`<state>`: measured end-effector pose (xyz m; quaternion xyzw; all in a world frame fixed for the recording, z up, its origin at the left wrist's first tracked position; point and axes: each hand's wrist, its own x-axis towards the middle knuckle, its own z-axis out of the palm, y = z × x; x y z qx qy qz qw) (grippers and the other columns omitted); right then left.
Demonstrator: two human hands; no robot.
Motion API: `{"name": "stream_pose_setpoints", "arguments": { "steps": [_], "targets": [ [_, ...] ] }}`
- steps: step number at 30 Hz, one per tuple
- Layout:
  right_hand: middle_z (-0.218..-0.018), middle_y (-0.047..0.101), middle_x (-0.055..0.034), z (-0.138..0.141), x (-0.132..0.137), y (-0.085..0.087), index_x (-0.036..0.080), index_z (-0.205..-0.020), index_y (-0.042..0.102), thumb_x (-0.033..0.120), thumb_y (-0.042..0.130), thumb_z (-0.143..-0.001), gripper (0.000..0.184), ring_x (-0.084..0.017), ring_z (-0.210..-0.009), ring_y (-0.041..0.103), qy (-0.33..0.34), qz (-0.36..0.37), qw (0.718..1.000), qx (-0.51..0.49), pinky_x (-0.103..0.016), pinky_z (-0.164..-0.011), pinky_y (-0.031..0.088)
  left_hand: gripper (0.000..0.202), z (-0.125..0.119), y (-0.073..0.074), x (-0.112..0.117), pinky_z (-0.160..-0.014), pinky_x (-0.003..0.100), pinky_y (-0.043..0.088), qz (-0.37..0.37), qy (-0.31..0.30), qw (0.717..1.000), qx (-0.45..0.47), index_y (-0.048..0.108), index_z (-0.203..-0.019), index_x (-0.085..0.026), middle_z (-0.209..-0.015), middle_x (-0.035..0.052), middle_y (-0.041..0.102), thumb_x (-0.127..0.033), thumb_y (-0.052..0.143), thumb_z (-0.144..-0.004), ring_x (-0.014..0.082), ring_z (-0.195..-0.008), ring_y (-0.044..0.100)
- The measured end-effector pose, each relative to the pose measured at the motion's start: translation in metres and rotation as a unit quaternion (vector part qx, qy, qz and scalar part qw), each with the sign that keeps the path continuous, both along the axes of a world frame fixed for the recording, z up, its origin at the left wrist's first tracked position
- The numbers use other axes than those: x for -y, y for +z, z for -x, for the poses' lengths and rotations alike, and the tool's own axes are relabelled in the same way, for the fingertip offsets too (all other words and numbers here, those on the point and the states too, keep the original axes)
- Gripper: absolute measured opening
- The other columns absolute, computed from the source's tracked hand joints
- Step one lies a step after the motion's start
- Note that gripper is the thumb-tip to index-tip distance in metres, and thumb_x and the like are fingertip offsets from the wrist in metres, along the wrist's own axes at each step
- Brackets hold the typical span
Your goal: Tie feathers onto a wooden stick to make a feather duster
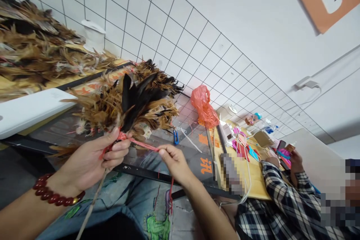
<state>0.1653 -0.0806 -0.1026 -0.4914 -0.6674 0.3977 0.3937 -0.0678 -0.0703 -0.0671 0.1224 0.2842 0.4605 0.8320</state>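
Gripping the bound base of the feather bundle, our left hand has its fingers closed around the wrapping, with the bundle fanned directly above it and a thin stem running down below it. Our right hand has thumb and fingertips pinched together on the red cord, which spans taut between the two hands. We note a blue clip-like tool just beyond the right hand, on the dark tabletop. The bundle obstructs our view of the surface beyond the left hand. Left of that hand lies a white slab, and farther beyond it a heap of loose feathers near a white spool-like item. Ahead of both hands, a wire grid bounds the workspace. Beyond the right hand, we see a red plastic bag; well to its right, a co-worker in plaid sleeves sits by a wooden tabletop.
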Motion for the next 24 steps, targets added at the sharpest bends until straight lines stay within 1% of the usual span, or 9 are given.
{"name": "stream_pose_setpoints", "arguments": {
  "steps": [2,5,8,11,13,15,18,21,24],
  "targets": [
    [-0.096,0.067,-0.0056,-0.008,-0.024,0.008,0.019,-0.109,0.069,0.035,0.057,-0.092,0.026,-0.017,-0.09,0.059,-0.038,-0.108,0.989,0.096,-0.031,-0.084,0.045,0.026,0.005,0.005,-0.001,-0.034,0.011,0.025,0.01,0.03,0.999,-0.019,0.048,-0.07,-0.014,-0.061,-0.0035,0.033,-0.017,0.042,-0.095,0.0026,-0.043,0.024],
    [-0.101,0.068,-0.0066,-0.007,-0.059,0.019,0.02,-0.103,0.071,0.022,0.059,-0.09,0.018,-0.019,-0.099,0.057,-0.073,-0.207,0.942,0.254,-0.033,-0.093,0.041,0.027,0.01,0.008,-0.002,-0.034,0.011,0.025,0.024,0.049,0.998,-0.024,0.047,-0.072,-0.014,-0.06,-0.004,0.033,-0.016,0.038,-0.097,0.0025,-0.043,0.026],
    [-0.096,0.068,-0.0048,0.016,-0.087,0.021,0.022,-0.095,0.073,0.022,0.058,-0.092,0.016,-0.018,-0.096,0.057,-0.038,-0.207,0.907,0.366,-0.031,-0.09,0.04,0.027,0.012,0.007,-0.003,-0.035,0.011,0.026,0.012,0.07,0.997,-0.011,0.051,-0.079,-0.013,-0.06,-0.0042,0.033,-0.014,0.032,-0.098,0.0024,-0.042,0.029],
    [-0.101,0.066,-0.008,0.047,-0.108,0.018,0.022,-0.1,0.072,0.036,0.059,-0.093,0.021,-0.023,-0.099,0.054,-0.052,-0.188,0.87,0.452,-0.035,-0.086,0.041,0.029,0.014,0.008,-0.004,-0.034,0.01,0.026,0.028,0.108,0.994,-0.002,0.052,-0.081,-0.012,-0.061,-0.0045,0.032,-0.018,0.031,-0.099,0.0016,-0.041,0.029],
    [-0.104,0.065,-0.0103,0.059,-0.119,0.015,0.021,-0.101,0.071,0.04,0.06,-0.091,0.024,-0.026,-0.104,0.053,-0.061,-0.18,0.855,0.483,-0.037,-0.085,0.041,0.029,0.015,0.01,-0.003,-0.034,0.01,0.027,0.032,0.112,0.993,0.006,0.053,-0.081,-0.012,-0.062,-0.0046,0.032,-0.02,0.032,-0.1,0.0014,-0.041,0.028],
    [-0.103,0.066,-0.0101,0.061,-0.125,0.015,0.02,-0.096,0.071,0.033,0.059,-0.091,0.019,-0.026,-0.104,0.054,-0.063,-0.172,0.861,0.475,-0.037,-0.084,0.041,0.028,0.015,0.011,-0.001,-0.034,0.01,0.027,0.02,0.105,0.994,0.009,0.054,-0.084,-0.011,-0.063,-0.0046,0.033,-0.019,0.033,-0.1,0.0016,-0.041,0.028],
    [-0.099,0.068,-0.0074,0.043,-0.121,0.024,0.018,-0.093,0.066,0.019,0.051,-0.092,0.015,-0.02,-0.094,0.059,-0.07,-0.176,0.904,0.383,-0.031,-0.083,0.043,0.023,0.012,0.009,-0.001,-0.034,0.01,0.027,0.004,0.091,0.996,0.019,0.054,-0.085,-0.011,-0.064,-0.0041,0.035,-0.018,0.037,-0.099,0.0018,-0.042,0.03],
    [-0.088,0.067,-0.0037,0.015,-0.096,0.046,0.017,-0.096,0.061,0.016,0.047,-0.093,0.014,-0.015,-0.078,0.059,-0.05,-0.201,0.94,0.269,-0.026,-0.073,0.044,0.019,0.003,0.004,-0.004,-0.035,0.01,0.026,-0.001,0.063,0.998,0.032,0.054,-0.082,-0.011,-0.065,-0.0038,0.036,-0.019,0.045,-0.097,0.0015,-0.043,0.03],
    [-0.083,0.067,-0.0014,-0.001,-0.059,0.074,0.018,-0.095,0.063,0.021,0.051,-0.095,0.012,-0.013,-0.073,0.06,0.045,-0.217,0.951,0.216,-0.024,-0.07,0.045,0.019,-0.012,-0.002,-0.009,-0.036,0.01,0.023,-0.01,0.03,0.999,0.022,0.052,-0.079,-0.012,-0.065,-0.0037,0.038,-0.023,0.053,-0.094,0.0009,-0.043,0.029]
  ]
}}
